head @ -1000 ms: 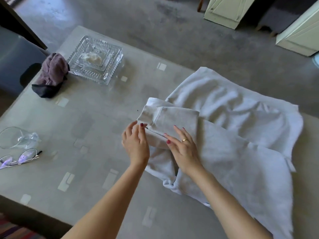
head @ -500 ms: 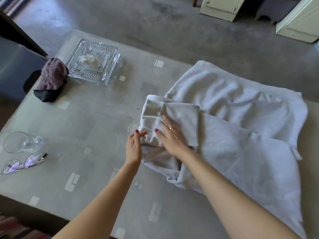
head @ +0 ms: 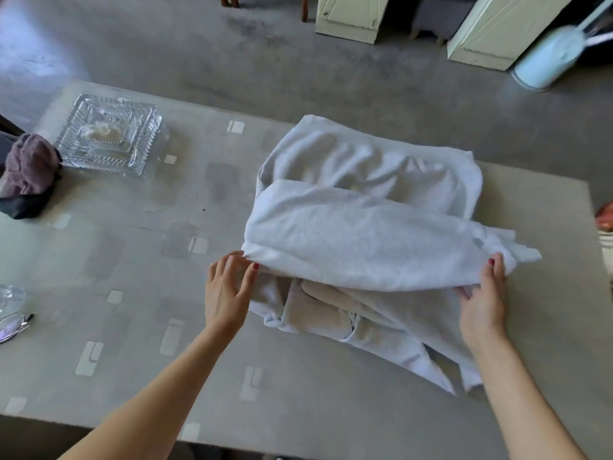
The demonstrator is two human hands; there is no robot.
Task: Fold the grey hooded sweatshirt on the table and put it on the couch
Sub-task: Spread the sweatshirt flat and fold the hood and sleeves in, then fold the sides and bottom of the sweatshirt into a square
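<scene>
The pale grey hooded sweatshirt point(head: 358, 234) lies on the right half of the table point(head: 166, 227), partly folded. A broad fold of it is lifted and drawn toward me over the lower layers, whose beige inner side shows beneath. My left hand point(head: 229, 290) pinches the left end of that fold between thumb and fingers. My right hand point(head: 484, 300) grips the right end of the same fold, fingers curled under the cloth. The couch is not in view.
A cut-glass tray point(head: 109, 134) stands at the table's far left, with a mauve and black cloth bundle point(head: 28, 174) beside it. A drinking glass point(head: 10, 297) and spectacles point(head: 13, 323) lie at the left edge. Cream cabinets point(head: 351, 14) stand on the floor beyond.
My hands left the folded sleeve at the sweatshirt's left side. They spread apart, took a wide fold by its two ends and pulled it toward me over the sleeve.
</scene>
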